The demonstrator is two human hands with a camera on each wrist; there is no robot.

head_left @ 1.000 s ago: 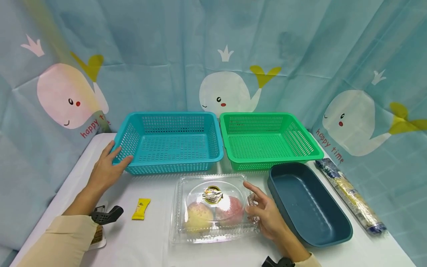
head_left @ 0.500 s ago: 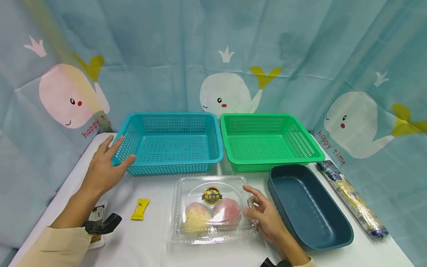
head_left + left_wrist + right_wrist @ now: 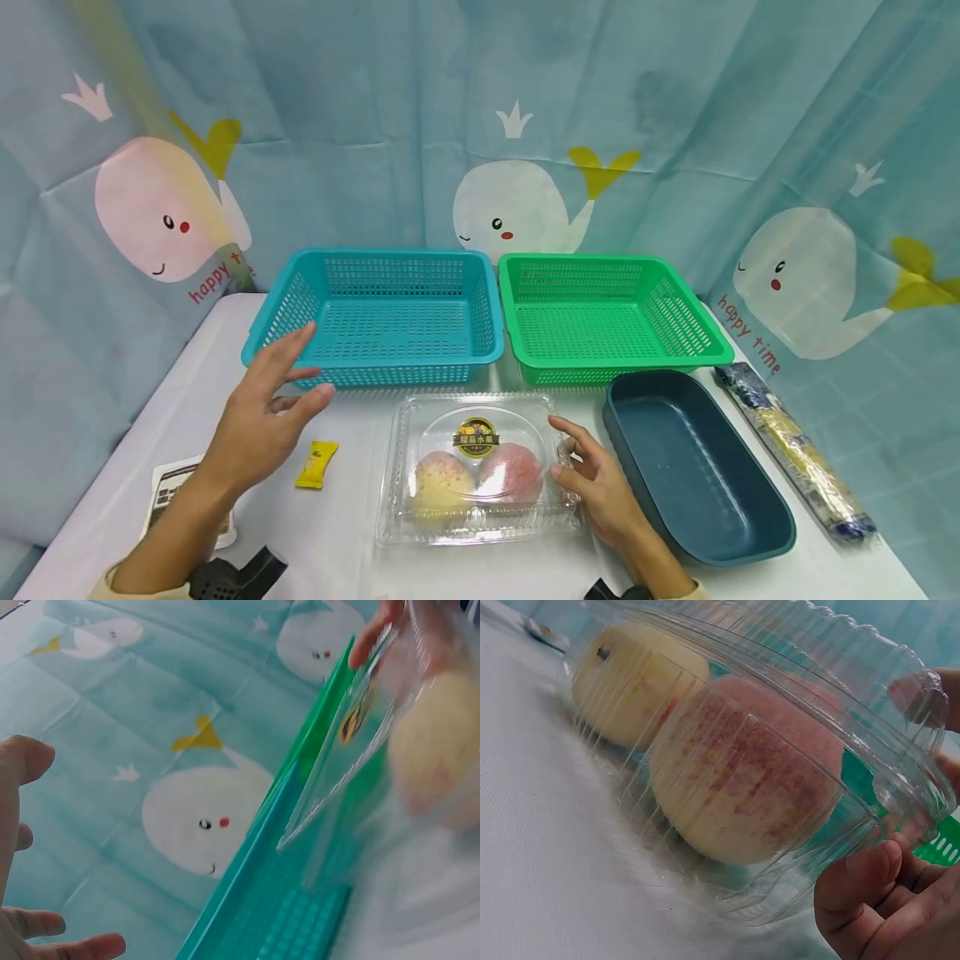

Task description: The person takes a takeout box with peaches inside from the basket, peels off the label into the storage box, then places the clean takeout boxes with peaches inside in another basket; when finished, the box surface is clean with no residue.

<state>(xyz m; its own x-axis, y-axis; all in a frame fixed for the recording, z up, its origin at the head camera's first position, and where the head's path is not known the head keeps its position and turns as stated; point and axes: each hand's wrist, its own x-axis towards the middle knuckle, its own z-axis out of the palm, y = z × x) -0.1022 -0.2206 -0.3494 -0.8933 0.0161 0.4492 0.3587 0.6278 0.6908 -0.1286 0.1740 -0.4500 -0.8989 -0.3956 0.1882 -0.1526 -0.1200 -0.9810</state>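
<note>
With the clear fruit box [image 3: 491,533] taken as the middle of a clock, the other things can be found around it on the white surface [image 3: 337,533]. The box's edge at 3 o'clock is pinched by the right hand [image 3: 600,483], with the thumb and fingers bent around it. It is likely held there because the thin rim can be gripped easily. The lid is down, perhaps so that the yellow peach [image 3: 442,485] and the pink peach [image 3: 512,472] cannot roll out.

The left hand [image 3: 258,425] is held up near 10 o'clock, its fingers spread apart and a little bent, and nothing is held by it.

The blue basket [image 3: 390,375] is placed at 11 o'clock and the green basket [image 3: 585,372] at 1 o'clock, side by side, maybe so that both can be reached. The dark blue tub [image 3: 697,467] is set at 3 o'clock, with a long shiny packet [image 3: 795,454] laid beyond it. A small yellow packet [image 3: 317,465] is placed at 9 o'clock. Farther out that way, a flat pack [image 3: 168,487] is partly hidden by the left forearm [image 3: 187,525].

On the box's sticker [image 3: 476,437], 精品水果 can be read, which means fine fruit. "Happy time" is printed in red on the whale curtain [image 3: 360,183]. The print on the packets is too small to be read.
</note>
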